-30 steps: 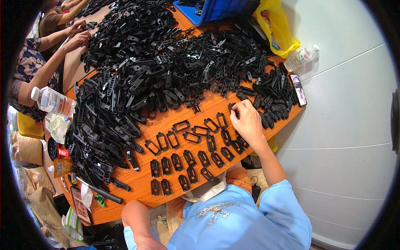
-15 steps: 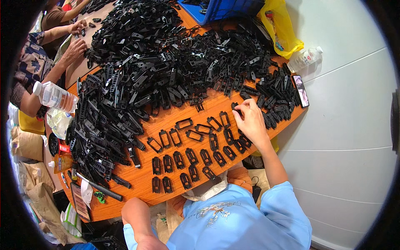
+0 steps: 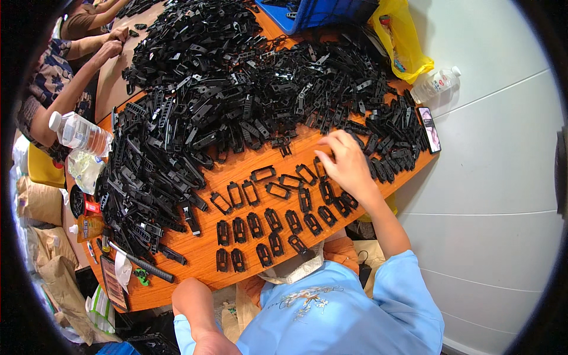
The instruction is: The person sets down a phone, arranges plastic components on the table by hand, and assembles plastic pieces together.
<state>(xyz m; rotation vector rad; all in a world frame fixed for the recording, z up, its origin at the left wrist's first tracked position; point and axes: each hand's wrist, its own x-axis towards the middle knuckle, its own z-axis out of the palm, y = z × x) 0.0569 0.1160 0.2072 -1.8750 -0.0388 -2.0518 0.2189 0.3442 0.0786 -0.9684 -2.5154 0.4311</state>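
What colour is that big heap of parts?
The big heap of small, slim parts is black; the head view shows it best.

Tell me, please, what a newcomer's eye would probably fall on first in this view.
Most likely the huge heap of black parts, sprawling over the far and left portions of the orange-brown table. Next, perhaps, the small black frames laid out in loose rows near the person, with the right grip at their upper right end. The blue crate and yellow bag stand out in colour along the top.
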